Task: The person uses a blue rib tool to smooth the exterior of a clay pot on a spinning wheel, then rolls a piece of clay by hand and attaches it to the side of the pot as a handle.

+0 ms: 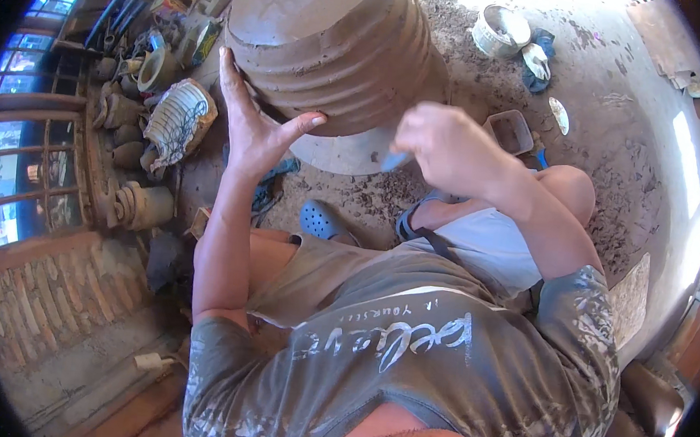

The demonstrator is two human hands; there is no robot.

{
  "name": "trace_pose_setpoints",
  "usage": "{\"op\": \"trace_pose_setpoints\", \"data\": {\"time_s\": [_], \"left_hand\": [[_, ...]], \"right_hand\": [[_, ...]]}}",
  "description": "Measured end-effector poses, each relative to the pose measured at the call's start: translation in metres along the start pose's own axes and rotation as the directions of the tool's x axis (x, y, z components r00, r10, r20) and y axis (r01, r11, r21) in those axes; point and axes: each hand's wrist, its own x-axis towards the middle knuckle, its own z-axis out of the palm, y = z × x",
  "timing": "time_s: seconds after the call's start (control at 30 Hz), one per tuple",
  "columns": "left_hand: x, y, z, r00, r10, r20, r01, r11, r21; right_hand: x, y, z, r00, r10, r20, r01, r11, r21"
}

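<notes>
A big ribbed pot of wet brown clay (341, 70) rises in front of me, its flat, smooth face turned up. Under it shows part of a pale round base (343, 154). My left hand (250, 124) rests against the pot's left side, thumb and fingers spread wide. To the right of the pot's lower edge, my right hand (452, 148) is closed around a small flat blue-grey scraper-like piece (395, 161). Only one end of that piece shows; the fingers hide the rest. I cannot tell whether it touches the clay.
A whitish bucket (500, 31) stands at the far right beside a dark cloth (538, 77). Nearer are a rectangular plastic tub (511, 133) and a pale oval piece (559, 116). Clay crumbs litter the floor. Several pots (141, 206) crowd the left side by the window.
</notes>
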Motion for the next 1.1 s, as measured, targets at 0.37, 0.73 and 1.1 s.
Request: {"op": "trace_pose_setpoints", "data": {"time_s": [0.37, 0.73, 1.1], "left_hand": [[0.000, -0.006, 0.003, 0.999, -0.033, 0.015, 0.033, 0.999, 0.002], [-0.001, -0.008, 0.010, 1.000, 0.001, -0.002, -0.001, 1.000, 0.017], [-0.005, -0.001, 0.009, 1.000, 0.006, -0.018, -0.003, 0.990, 0.143]], "right_hand": [[-0.004, 0.005, 0.027, 0.737, -0.125, -0.664, 0.145, 0.989, -0.025], [0.028, 0.019, 0.025, 0.729, -0.222, -0.648, 0.157, 0.975, -0.158], [-0.035, 0.003, 0.037, 0.903, 0.176, -0.393, -0.126, 0.981, 0.148]]}}
